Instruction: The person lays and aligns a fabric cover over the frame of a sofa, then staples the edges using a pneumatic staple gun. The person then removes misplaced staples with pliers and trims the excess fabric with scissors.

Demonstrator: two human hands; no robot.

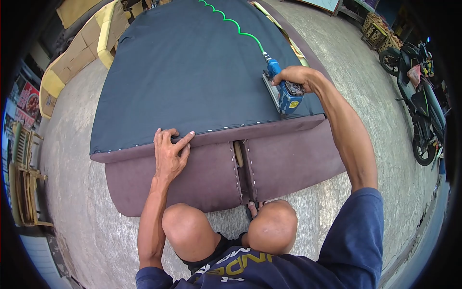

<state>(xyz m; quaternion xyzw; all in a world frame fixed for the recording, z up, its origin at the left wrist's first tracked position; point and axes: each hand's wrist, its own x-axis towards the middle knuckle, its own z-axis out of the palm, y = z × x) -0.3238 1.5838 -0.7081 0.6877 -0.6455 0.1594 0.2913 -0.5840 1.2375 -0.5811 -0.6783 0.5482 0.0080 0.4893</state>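
Observation:
My right hand (297,77) is wrapped round a blue pneumatic staple gun (290,100), its nose at the front edge of the dark fabric (187,72) near the right corner. A coiled green air hose (250,35) runs from the gun towards the far end. My left hand (171,156) lies with fingers spread on the fabric edge and the maroon upholstery border (240,131), left of centre. A row of staples (210,130) marks this edge. Below it hang two maroon upholstered panels (173,180), with staples along the gap between them.
Yellow foam and cardboard furniture frames (77,60) stand at the left. Wooden chair parts (29,173) are at the far left. A motorcycle (421,103) and woven baskets (378,31) stand at the right on the concrete floor (365,82). My knees are close to the panels.

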